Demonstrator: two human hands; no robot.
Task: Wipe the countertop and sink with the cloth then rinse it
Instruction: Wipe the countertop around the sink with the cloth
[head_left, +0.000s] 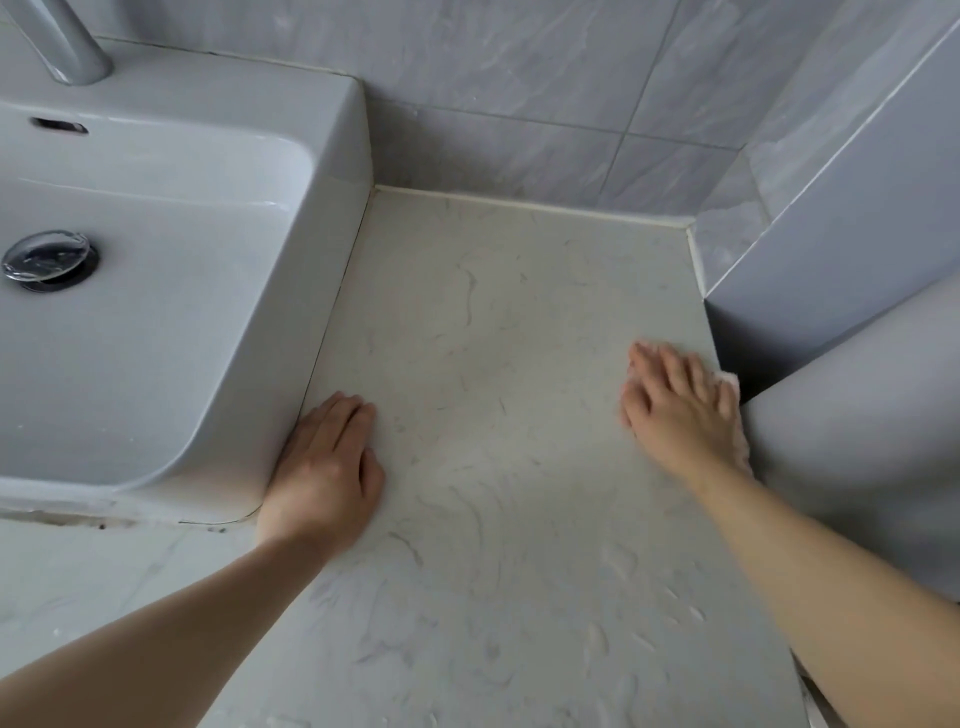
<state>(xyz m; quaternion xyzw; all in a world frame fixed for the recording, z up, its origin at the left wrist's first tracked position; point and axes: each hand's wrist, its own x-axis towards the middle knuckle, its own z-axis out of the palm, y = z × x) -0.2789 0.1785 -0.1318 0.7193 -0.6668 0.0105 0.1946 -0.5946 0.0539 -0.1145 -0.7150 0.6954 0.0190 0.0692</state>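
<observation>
While the right hand (680, 410), fingers flat, presses the cloth (731, 383) along the worktop (493, 338) edge, the left hand (327, 467) rests flat; the sink (332, 156) likely comes next

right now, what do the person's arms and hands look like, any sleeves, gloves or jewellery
The left hand and right hand wear no gloves, and no ring, watch or bracelet shows. The left forearm and right forearm are uncovered, no sleeve as far up as the frame reaches. The right hand is slightly blurred, so small details there cannot be told.
</observation>
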